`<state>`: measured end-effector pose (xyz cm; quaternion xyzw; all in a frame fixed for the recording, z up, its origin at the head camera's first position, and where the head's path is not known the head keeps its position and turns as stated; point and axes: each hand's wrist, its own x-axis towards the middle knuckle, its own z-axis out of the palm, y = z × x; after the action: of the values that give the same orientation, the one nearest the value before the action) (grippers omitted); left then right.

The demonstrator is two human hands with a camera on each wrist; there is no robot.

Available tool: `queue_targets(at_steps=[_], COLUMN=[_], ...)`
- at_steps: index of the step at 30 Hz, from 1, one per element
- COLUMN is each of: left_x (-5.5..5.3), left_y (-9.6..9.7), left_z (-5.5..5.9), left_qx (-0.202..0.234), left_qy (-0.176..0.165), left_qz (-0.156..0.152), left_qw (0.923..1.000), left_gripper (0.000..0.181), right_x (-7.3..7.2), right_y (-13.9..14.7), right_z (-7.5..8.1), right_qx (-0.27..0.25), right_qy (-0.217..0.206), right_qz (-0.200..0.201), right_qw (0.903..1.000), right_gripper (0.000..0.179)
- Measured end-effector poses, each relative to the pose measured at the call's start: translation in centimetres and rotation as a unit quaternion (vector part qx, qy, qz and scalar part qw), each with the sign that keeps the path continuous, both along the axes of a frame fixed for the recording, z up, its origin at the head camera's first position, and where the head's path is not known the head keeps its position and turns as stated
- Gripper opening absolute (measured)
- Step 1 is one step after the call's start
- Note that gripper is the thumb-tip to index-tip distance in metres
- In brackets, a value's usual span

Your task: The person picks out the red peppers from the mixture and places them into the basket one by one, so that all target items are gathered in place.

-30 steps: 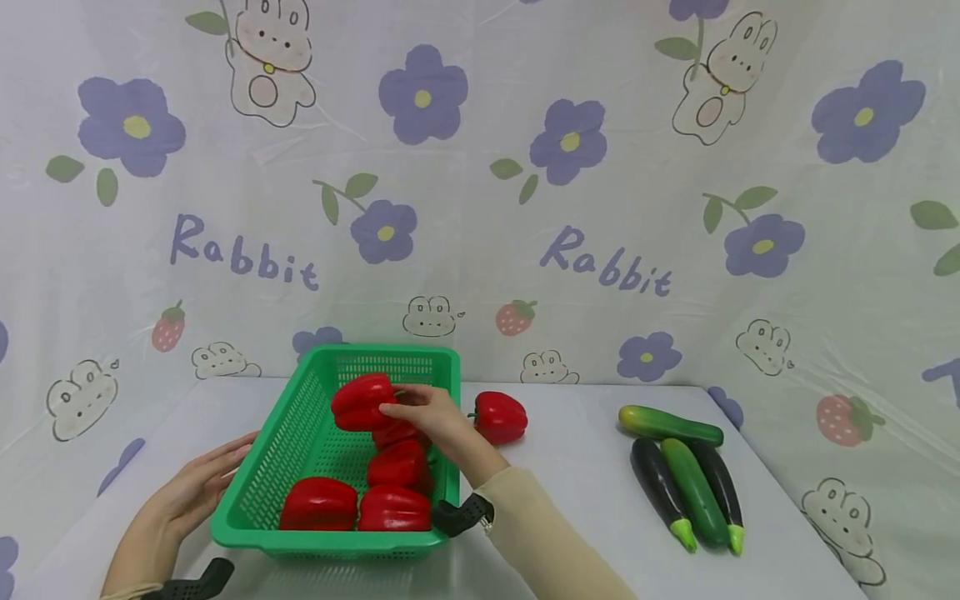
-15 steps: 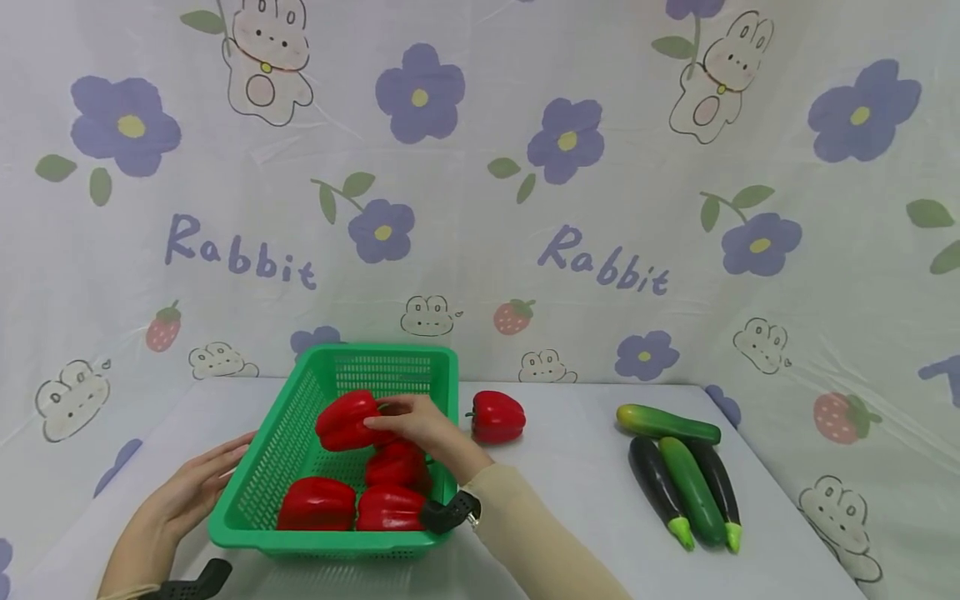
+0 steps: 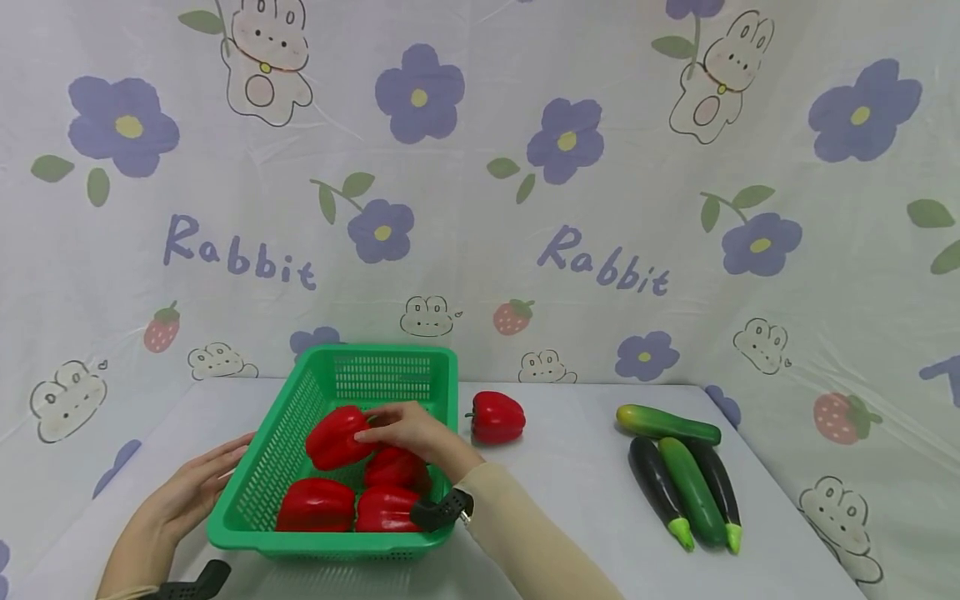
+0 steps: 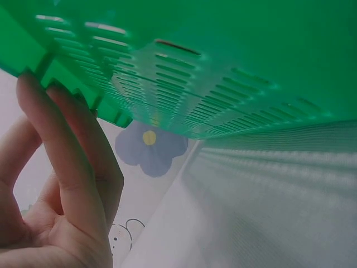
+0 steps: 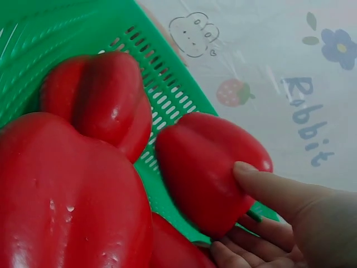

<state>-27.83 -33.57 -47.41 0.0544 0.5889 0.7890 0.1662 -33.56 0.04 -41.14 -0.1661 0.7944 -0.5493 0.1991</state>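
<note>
My right hand [image 3: 408, 427] pinches a red bell pepper [image 3: 335, 439] at its stem end, thumb on one side and fingers on the other. It holds the pepper inside the green plastic basket [image 3: 337, 542], left of the hand. Red bell peppers lie in the basket's near part: one at the front left [image 3: 315, 504], one at the front right [image 3: 386, 508], and one behind that [image 3: 392, 468], partly hidden. My left hand [image 3: 191, 487] is at the basket's left side. In the left wrist view its fingertips [image 4: 27, 78] touch the basket's rim from outside, fingers loosely bent.
Right of the basket, another red bell pepper [image 3: 498, 417] lies on the white table [image 3: 570, 500]. Farther right are two cucumbers [image 3: 670, 423] and two dark eggplants [image 3: 660, 487], grouped together. A patterned cloth [image 3: 480, 183] hangs behind the table.
My right hand has moved the bell pepper toward me, left and lower within the basket, its grip kept. The left hand has stayed at the basket's side.
</note>
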Motion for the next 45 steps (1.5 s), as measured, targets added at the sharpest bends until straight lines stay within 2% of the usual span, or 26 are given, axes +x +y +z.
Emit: queue_targets(at_steps=[8, 20, 28, 33, 40, 45], left_x=[0.05, 0.04, 0.02, 0.11, 0.03, 0.03], left_y=[-0.02, 0.11, 0.07, -0.05, -0.11, -0.03], left_z=[0.01, 0.05, 0.06, 0.12, 0.09, 0.2], left_qx=[-0.003, -0.021, -0.027, -0.027, -0.022, -0.026], left_qy=[0.002, 0.003, 0.002, -0.001, -0.004, -0.003], left_qz=[-0.001, 0.009, 0.014, 0.013, 0.013, 0.011], left_qw=[1.0, 0.9997, 0.9995, 0.9995, 0.9997, 0.9996], left_gripper=[0.038, 0.036, 0.035, 0.035, 0.036, 0.035], right_x=[-0.03, -0.05, -0.07, -0.12, -0.16, -0.11], right_y=[0.05, -0.02, -0.11, -0.27, -0.38, -0.39], right_z=[-0.31, -0.32, -0.35, -0.46, -0.33, -0.18], right_qx=[0.014, 0.03, 0.018, 0.036, 0.048, 0.095], right_qy=[0.025, 0.041, 0.047, 0.062, 0.075, 0.1], right_qz=[0.019, 0.02, 0.014, 0.016, 0.051, 0.07], right_qw=[0.9994, 0.9985, 0.9986, 0.9973, 0.9947, 0.9879], right_gripper=[0.044, 0.042, 0.039, 0.037, 0.052, 0.043])
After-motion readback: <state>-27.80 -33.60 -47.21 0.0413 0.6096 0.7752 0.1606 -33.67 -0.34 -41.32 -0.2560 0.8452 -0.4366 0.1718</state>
